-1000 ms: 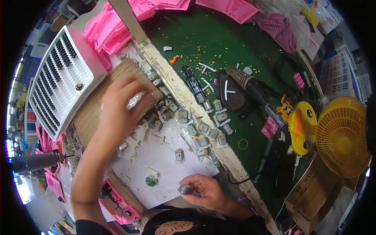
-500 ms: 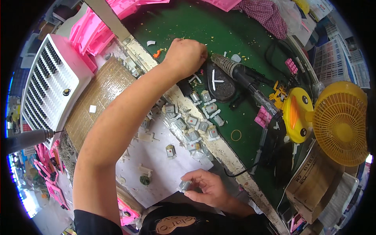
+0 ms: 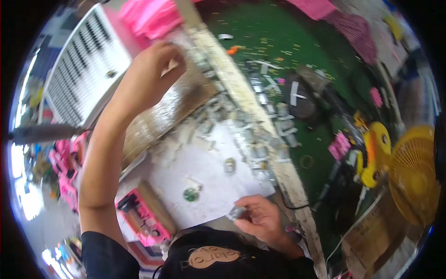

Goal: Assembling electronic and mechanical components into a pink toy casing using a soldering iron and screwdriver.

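My right hand (image 3: 262, 218), low over the bench near my body, grips a small silver-grey motor (image 3: 237, 212) between thumb and fingers. Raised at upper left, my left hand (image 3: 158, 72) hovers over the brown taped cardboard (image 3: 162, 114), its fingers curled together as in a pinch; blur hides what they hold, if anything. More small motors lie heaped along the pale metal rail (image 3: 241, 88). One lone motor (image 3: 230, 164) sits on the white paper (image 3: 213, 186), close to a small green round thing (image 3: 189, 194).
A white and pink grille panel (image 3: 88, 69) stands at far left, beside a hanging grey cylindrical tool (image 3: 44, 135). A pink shell with parts inside (image 3: 144, 216) lies before me. Beyond the rail are a black oval base (image 3: 302, 100), a yellow fan (image 3: 416, 174) and a carton (image 3: 371, 237).
My left hand has moved from above the green surface leftward across the rail to the cardboard. The view has swung too. My right hand still holds the motor.
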